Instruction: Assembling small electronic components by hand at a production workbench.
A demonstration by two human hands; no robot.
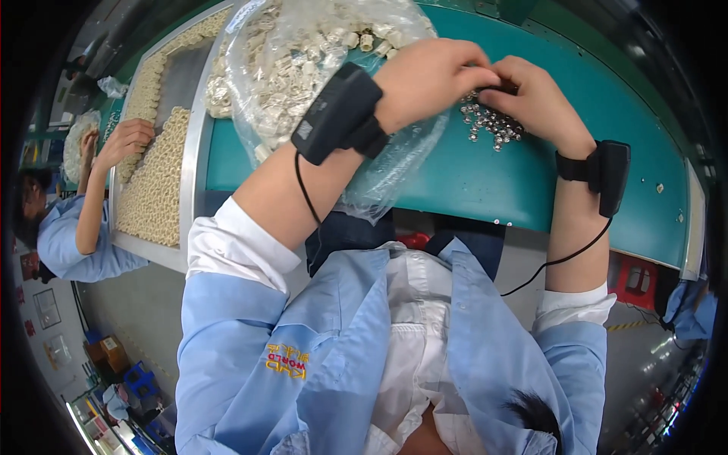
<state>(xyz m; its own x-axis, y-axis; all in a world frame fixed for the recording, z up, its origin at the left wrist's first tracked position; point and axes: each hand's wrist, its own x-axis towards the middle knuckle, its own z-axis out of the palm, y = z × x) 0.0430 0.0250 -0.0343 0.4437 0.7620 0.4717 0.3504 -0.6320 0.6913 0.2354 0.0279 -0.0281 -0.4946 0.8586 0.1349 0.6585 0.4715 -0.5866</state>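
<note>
My left hand (pixel 436 76) reaches over the green work surface (pixel 561 182), its thumb and fingers drawn together. Close against it, my right hand (pixel 535 98) is also closed in a pinch, and the fingertips of both hands meet. Whatever lies between them is too small or too covered to make out. Just below the fingers is a loose pile of small shiny metal pieces (pixel 497 130). A clear plastic bag (pixel 379 178) spreads beside and under my left forearm. Many cream-coloured plastic parts (pixel 284 114) fill it, a few of them with metal showing.
A metal-edged tray (pixel 196 152) at the left holds rows of cream parts (pixel 152 201). Beyond it another person's hand (pixel 129 140) touches the parts. Tiny pieces (pixel 503 222) lie at the table's front edge. A red stool (pixel 635 280) stands below right.
</note>
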